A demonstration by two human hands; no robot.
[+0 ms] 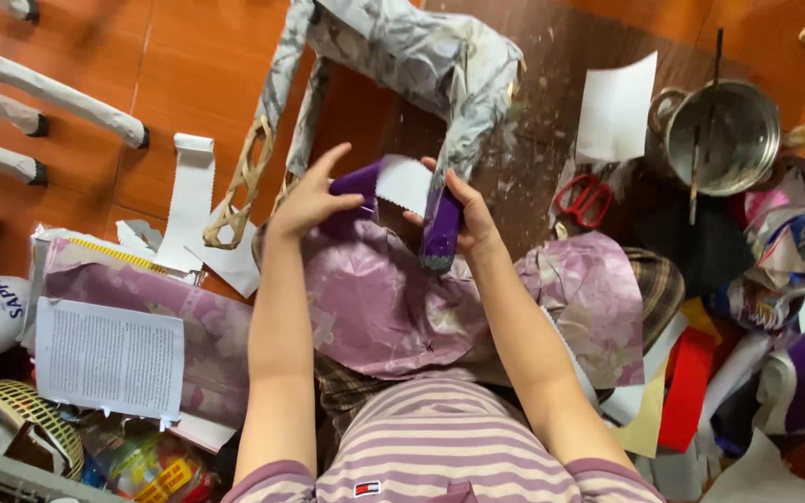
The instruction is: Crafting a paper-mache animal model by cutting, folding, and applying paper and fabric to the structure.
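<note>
While clutter crowds both sides, the left hand (309, 200) and right hand (463, 210) pinch a purple paper strip (393, 191) against a paper-wrapped frame (402, 56) above the lap; bare floor (197, 84) lies ahead.

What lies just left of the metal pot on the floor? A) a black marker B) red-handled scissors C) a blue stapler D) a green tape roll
B: the red-handled scissors lie on the floor just left of the metal pot, to the right of the right hand, which with the left hand holds a purple paper strip.
</note>
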